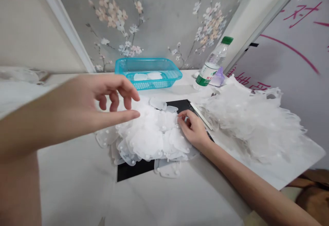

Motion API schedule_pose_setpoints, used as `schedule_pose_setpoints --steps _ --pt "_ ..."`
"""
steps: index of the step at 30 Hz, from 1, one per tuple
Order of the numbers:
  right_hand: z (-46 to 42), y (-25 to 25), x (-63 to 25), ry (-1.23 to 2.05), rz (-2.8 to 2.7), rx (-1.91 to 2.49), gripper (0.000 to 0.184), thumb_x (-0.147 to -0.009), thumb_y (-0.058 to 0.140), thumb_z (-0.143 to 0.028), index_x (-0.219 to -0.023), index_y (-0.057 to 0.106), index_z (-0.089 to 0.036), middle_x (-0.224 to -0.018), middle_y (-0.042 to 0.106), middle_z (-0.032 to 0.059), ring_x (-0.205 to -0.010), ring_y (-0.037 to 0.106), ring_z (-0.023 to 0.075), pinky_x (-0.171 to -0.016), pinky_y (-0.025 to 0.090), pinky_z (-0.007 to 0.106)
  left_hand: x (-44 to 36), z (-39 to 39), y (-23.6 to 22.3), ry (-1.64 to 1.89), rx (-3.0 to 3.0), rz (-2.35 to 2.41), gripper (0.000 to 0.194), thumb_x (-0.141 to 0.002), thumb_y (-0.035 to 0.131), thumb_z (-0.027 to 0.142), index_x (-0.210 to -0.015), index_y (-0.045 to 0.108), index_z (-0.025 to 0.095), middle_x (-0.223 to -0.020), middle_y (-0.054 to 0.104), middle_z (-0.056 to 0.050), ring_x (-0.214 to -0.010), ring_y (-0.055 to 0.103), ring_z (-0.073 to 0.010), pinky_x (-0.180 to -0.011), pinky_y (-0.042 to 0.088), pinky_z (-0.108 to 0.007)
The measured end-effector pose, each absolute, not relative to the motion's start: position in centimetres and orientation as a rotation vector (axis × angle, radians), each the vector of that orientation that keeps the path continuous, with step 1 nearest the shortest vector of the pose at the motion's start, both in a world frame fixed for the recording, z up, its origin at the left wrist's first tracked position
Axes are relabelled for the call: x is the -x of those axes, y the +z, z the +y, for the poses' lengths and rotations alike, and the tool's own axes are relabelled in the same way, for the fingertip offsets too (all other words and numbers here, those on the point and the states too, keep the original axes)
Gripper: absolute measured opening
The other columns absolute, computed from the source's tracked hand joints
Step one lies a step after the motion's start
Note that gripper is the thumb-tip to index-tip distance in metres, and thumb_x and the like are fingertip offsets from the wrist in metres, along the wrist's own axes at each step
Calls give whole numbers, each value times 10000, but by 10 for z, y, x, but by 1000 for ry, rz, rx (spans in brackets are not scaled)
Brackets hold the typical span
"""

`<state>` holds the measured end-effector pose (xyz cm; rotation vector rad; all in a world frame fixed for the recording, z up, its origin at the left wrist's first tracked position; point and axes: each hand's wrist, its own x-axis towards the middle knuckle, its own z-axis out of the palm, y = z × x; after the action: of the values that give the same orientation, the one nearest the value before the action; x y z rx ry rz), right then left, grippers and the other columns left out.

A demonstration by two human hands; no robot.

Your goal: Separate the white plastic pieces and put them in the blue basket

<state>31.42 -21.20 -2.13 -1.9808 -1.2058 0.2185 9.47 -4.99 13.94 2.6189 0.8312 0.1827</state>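
A heap of thin, translucent white plastic pieces [149,133] with small round studs lies on a black mat [132,169] in the middle of the white table. My left hand [102,99] hovers above the heap's left side, fingers spread and holding nothing. My right hand [194,128] rests on the heap's right edge with its fingers curled, pinching at one of the white pieces. A second, larger pile of frilly white plastic scrap [252,123] sits to the right.
A turquoise plastic basket [169,70] holding a couple of white pieces stands at the back of the table against floral wallpaper. A green-capped water bottle [213,63] leans beside it. The table's right edge [295,178] falls away near a board with pink writing.
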Motion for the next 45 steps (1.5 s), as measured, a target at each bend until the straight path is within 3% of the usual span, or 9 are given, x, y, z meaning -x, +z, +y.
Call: schedule_pose_setpoints --steps 3,6,9,15,22,30,45 --pt "-212 -21 -314 215 -1217 1977 139 -839 475 -285 -918 539 -190 -769 563 -5 -480 420 79 -502 344 241 -115 -48 117 -159 -2730 896 402 -689 576 538 -1013 602 301 -846 643 6 -702 587 -186 -576 381 -270" --pt "-213 -21 -314 216 -1223 1975 140 -838 477 -285 -919 539 -188 -761 562 -3 -485 426 83 -502 344 242 -128 -47 96 -379 -2731 897 382 -672 564 464 -1002 594 273 -887 656 -9 -750 609 -210 -602 381 -286" --pt "-214 -20 -313 220 -1230 1981 142 -838 478 -288 -919 539 -188 -755 561 -2 -482 424 84 -500 342 244 -134 -52 90 -420 -2715 854 302 -681 524 386 -940 588 246 -902 656 -11 -772 601 -204 -596 364 -283" --pt "-214 -19 -313 200 -1238 1989 132 -834 477 -285 -903 538 -191 -772 571 4 -482 418 85 -499 344 245 -135 -62 100 -429 -2720 854 134 -690 422 204 -715 550 236 -728 616 6 -647 540 -179 -539 303 -300" --pt "-214 -20 -314 210 -1240 2006 149 -837 475 -300 -912 542 -190 -768 568 2 -478 418 83 -498 342 245 -127 -57 103 -387 -2814 808 143 -752 427 294 -645 499 233 -666 595 -1 -585 500 -179 -519 289 -317" --pt "-214 -19 -313 214 -1247 2026 156 -835 475 -306 -913 546 -191 -725 556 -4 -485 422 95 -506 339 250 -119 -47 109 -232 -2790 1025 226 -775 429 446 -779 579 278 -757 643 -4 -616 559 -194 -539 342 -318" --pt "-215 -16 -313 219 -1265 2042 154 -835 464 -307 -911 535 -193 -731 554 -3 -478 414 94 -504 332 249 -118 -45 112 -93 -2892 1005 248 -806 400 449 -818 576 275 -750 631 0 -581 533 -184 -556 299 -320"
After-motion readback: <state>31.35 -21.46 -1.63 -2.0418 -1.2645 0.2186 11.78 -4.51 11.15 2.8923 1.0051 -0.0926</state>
